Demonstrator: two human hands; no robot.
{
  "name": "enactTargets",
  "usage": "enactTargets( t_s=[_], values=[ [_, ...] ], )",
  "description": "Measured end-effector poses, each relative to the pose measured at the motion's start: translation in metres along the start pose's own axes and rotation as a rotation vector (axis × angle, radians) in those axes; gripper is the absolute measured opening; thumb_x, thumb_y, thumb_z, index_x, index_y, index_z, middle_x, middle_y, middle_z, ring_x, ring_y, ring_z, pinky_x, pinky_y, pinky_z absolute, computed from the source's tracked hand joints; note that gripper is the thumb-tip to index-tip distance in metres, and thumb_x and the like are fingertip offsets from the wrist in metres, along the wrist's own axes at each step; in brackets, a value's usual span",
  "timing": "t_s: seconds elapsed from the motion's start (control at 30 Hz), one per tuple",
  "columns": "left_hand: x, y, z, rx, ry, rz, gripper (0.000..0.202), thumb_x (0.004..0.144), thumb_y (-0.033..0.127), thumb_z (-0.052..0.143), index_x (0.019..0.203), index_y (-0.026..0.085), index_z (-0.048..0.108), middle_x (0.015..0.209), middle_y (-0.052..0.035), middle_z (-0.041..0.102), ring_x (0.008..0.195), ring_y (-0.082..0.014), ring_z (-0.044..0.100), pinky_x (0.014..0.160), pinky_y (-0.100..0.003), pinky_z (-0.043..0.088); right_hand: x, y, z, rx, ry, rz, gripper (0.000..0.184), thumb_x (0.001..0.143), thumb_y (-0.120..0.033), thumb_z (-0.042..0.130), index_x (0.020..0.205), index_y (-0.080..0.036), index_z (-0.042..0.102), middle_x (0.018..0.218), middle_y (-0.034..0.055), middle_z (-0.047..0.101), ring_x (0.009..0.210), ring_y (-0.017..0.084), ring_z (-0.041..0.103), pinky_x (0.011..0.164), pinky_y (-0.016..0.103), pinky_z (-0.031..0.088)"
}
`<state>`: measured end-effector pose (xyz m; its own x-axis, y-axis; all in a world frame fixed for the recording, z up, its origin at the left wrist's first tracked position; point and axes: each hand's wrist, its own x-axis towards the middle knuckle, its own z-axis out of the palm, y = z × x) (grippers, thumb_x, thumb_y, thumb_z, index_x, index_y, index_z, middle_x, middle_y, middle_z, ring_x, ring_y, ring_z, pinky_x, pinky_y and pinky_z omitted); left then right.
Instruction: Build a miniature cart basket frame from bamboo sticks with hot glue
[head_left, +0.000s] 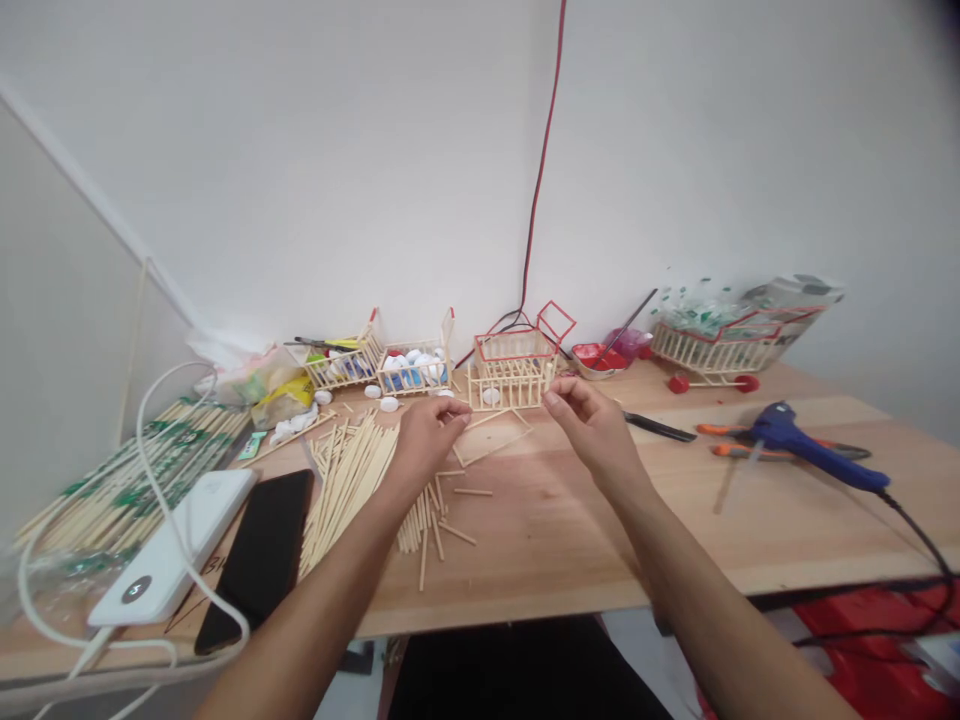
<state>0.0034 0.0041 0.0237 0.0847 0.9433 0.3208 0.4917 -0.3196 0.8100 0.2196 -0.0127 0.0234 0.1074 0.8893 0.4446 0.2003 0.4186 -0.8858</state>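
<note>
My left hand [431, 435] has its thumb and fingers pinched together above the loose sticks. What it holds, if anything, is hidden. My right hand [596, 425] is also pinched, with its fingertips by the right end of a small fence-like stick panel [517, 392]; I cannot tell whether it grips the panel. Behind that panel stands a small stick-built shopping cart [517, 347] with a red rim and handle. Between the hands, thin sticks form a four-sided frame [495, 447]. Cut bamboo sticks [349, 470] and shorter pieces [431, 520] lie around my left forearm.
Along the wall are other stick carts [341, 365], one with white and blue bits [412, 370], and a red paint dish [596, 360]. A blue glue gun [814, 450], orange-handled pliers [739, 445] and a black knife [660, 427] lie right. A phone [259, 555] and power bank [176, 545] lie left.
</note>
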Motion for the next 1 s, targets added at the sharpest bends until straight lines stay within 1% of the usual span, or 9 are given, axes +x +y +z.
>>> enactTargets(
  t_s=[0.07,0.13,0.23,0.33,0.5,0.67,0.77,0.87,1.0],
  values=[
    [0.003,0.003,0.003,0.200,-0.078,0.053,0.013,0.076,0.019,0.062,0.084,0.015,0.072,0.087,-0.0075,0.072,0.080,-0.0193,0.063,0.077,-0.031,0.045,0.003,0.007,0.000,-0.015,0.006,-0.003,0.023,0.081,-0.041,0.061,0.084,-0.019,0.058,0.080,0.0028,0.059,0.074,0.016,0.052,0.067,0.028,0.041],
    [0.006,0.003,0.010,0.379,-0.120,0.124,0.013,0.079,0.019,0.062,0.087,0.015,0.071,0.091,-0.0083,0.070,0.088,-0.0207,0.061,0.082,-0.032,0.043,0.003,0.014,0.001,-0.033,0.010,0.000,0.024,0.081,-0.043,0.060,0.084,-0.019,0.058,0.079,0.0029,0.059,0.072,0.016,0.052,0.066,0.028,0.040],
    [0.014,-0.002,0.022,0.581,-0.146,0.128,0.013,0.082,0.019,0.059,0.087,0.016,0.070,0.094,-0.0099,0.068,0.094,-0.0228,0.059,0.084,-0.033,0.042,0.001,0.021,0.001,-0.071,0.006,0.020,0.024,0.082,-0.043,0.058,0.083,-0.019,0.058,0.078,0.0025,0.059,0.069,0.015,0.051,0.064,0.027,0.039],
    [0.023,-0.007,0.032,0.668,-0.149,0.097,0.014,0.083,0.020,0.056,0.084,0.016,0.070,0.093,-0.0106,0.067,0.093,-0.0238,0.058,0.081,-0.033,0.042,-0.001,0.021,0.001,-0.103,0.002,0.017,0.022,0.083,-0.041,0.057,0.083,-0.019,0.057,0.079,0.0023,0.059,0.067,0.014,0.050,0.062,0.027,0.039],
    [0.032,-0.011,0.044,0.682,-0.181,0.081,0.011,0.081,0.019,0.058,0.078,0.016,0.068,0.090,-0.0107,0.067,0.089,-0.0230,0.058,0.076,-0.031,0.041,-0.002,0.018,0.000,-0.195,0.010,-0.003,0.020,0.083,-0.039,0.056,0.084,-0.019,0.058,0.075,0.0013,0.059,0.063,0.014,0.047,0.058,0.027,0.036],
    [0.032,-0.012,0.048,0.661,-0.187,0.051,0.014,0.079,0.012,0.053,0.078,0.014,0.066,0.089,-0.0130,0.066,0.086,-0.0236,0.058,0.073,-0.032,0.041,-0.003,0.019,0.000,-0.262,0.011,-0.024,0.021,0.084,-0.039,0.055,0.085,-0.019,0.060,0.074,0.0022,0.061,0.062,0.014,0.046,0.057,0.028,0.036],
    [0.032,-0.010,0.045,0.615,-0.182,0.040,0.016,0.079,0.011,0.051,0.081,0.014,0.067,0.084,-0.0113,0.068,0.081,-0.0225,0.059,0.070,-0.031,0.040,-0.003,0.020,-0.001,-0.284,0.005,-0.027,0.021,0.085,-0.039,0.054,0.085,-0.019,0.060,0.076,0.0023,0.062,0.062,0.014,0.046,0.058,0.028,0.036],
    [0.032,-0.008,0.038,0.547,-0.193,0.049,0.018,0.077,0.012,0.053,0.085,0.014,0.069,0.082,-0.0078,0.069,0.079,-0.0204,0.060,0.070,-0.029,0.041,-0.004,0.020,-0.001,-0.311,-0.004,-0.045,0.020,0.086,-0.038,0.054,0.085,-0.019,0.060,0.079,0.0028,0.064,0.061,0.013,0.047,0.059,0.029,0.037],
    [0.029,-0.003,0.024,0.435,-0.248,0.061,0.018,0.075,0.016,0.055,0.078,0.016,0.073,0.070,-0.0023,0.069,0.070,-0.0168,0.060,0.067,-0.026,0.041,-0.006,0.017,0.001,-0.381,-0.012,-0.138,0.017,0.086,-0.035,0.054,0.083,-0.020,0.060,0.077,0.0031,0.063,0.064,0.015,0.050,0.062,0.029,0.038]
  ],
)
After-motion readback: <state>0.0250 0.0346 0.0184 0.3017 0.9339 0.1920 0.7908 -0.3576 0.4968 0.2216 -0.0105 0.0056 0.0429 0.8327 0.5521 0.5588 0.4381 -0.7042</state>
